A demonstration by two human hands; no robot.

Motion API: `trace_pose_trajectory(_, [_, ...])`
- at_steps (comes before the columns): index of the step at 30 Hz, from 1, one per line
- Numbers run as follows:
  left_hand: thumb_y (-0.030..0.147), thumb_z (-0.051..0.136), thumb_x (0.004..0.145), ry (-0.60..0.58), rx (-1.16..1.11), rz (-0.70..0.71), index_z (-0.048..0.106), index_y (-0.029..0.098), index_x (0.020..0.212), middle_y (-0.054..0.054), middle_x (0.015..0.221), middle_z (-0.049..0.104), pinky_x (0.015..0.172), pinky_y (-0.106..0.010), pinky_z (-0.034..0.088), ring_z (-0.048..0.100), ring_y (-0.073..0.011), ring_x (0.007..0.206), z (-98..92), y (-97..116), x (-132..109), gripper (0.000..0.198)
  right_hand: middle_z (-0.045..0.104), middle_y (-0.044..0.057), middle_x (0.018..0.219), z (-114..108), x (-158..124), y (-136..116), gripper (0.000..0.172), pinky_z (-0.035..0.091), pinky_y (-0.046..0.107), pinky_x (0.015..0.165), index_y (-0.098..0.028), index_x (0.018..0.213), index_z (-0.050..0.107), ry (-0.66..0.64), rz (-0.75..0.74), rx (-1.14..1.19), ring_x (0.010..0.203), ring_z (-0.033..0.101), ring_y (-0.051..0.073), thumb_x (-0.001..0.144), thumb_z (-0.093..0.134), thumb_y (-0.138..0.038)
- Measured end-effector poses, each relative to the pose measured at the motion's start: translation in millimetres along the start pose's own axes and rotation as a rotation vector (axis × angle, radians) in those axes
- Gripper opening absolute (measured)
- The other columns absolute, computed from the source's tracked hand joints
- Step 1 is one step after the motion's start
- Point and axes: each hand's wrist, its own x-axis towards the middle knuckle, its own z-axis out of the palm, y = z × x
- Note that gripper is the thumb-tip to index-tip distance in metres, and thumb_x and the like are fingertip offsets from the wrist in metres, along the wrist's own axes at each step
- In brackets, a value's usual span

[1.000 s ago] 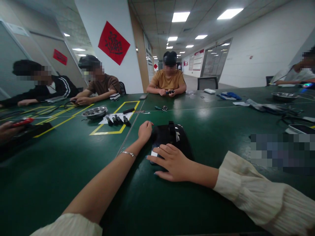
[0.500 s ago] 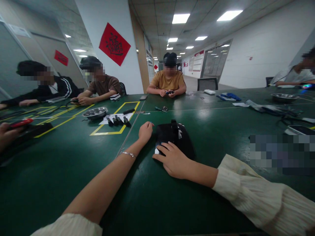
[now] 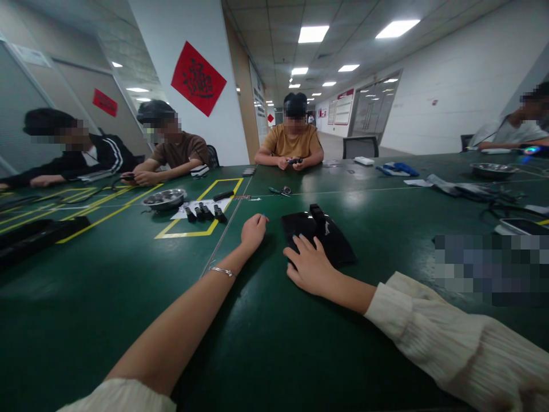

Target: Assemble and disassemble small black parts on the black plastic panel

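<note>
A glossy black panel (image 3: 341,246) with a raised black block (image 3: 317,214) and a small white mark lies tilted on the green table ahead of me; I cannot tell its exact kind. Across its near left edge my right hand (image 3: 312,266) rests palm down with fingers spread. My left hand (image 3: 254,231) is on the table to the left of the panel, apart from it. Its fingers are curled, and their inner side is hidden, so what they hold, if anything, does not show.
Several small black parts (image 3: 205,212) lie on white paper inside a yellow tape rectangle, beside a metal bowl (image 3: 164,199). Scissors (image 3: 281,190) are beyond my left hand. A black tray (image 3: 43,232) is at left. A person (image 3: 295,140) sits opposite; others sit along both sides.
The black panel has shifted right and turned, with my right hand moving right along with it. My left hand stays put. A person's hand with a red tool has left view at the left.
</note>
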Motion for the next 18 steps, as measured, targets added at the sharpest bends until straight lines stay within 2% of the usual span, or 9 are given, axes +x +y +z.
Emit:
trace_pose_trajectory(5, [0.032, 0.034, 0.080, -0.020, 0.004, 0.019, 0.061, 0.019, 0.074, 0.001, 0.060, 0.056, 0.053, -0.025, 0.032, 0.052, -0.0142, 0.060, 0.3, -1.2, 0.6, 0.030, 0.029, 0.018, 0.142, -0.9, 7.0, 9.6, 0.050, 0.013, 0.056, 0.102, -0.018, 0.132, 0.041, -0.056, 0.143, -0.016, 0.132, 0.021, 0.034, 0.086, 0.036, -0.036])
trace_pose_trajectory(9, [0.033, 0.034, 0.080, -0.030, 0.015, 0.011, 0.061, 0.019, 0.074, 0.001, 0.058, 0.056, 0.054, -0.025, 0.033, 0.052, -0.0141, 0.060, -0.4, 0.1, 0.1, 0.031, 0.027, 0.019, 0.143, -1.0, 13.3, 23.0, 0.051, 0.015, 0.058, 0.100, -0.019, 0.132, 0.041, -0.082, 0.254, -0.052, 0.132, 0.019, 0.038, 0.085, 0.036, -0.038])
trace_pose_trajectory(18, [0.032, 0.034, 0.080, -0.056, 0.006, 0.038, 0.060, 0.019, 0.074, 0.002, 0.055, 0.055, 0.053, -0.024, 0.032, 0.051, -0.0131, 0.055, -0.5, 2.9, -2.7, 0.030, 0.037, 0.016, 0.134, -1.8, 28.0, 85.5, 0.042, 0.019, 0.064, 0.094, -0.023, 0.127, 0.043, -0.088, 0.482, -0.116, 0.127, 0.026, 0.037, 0.086, 0.036, -0.029])
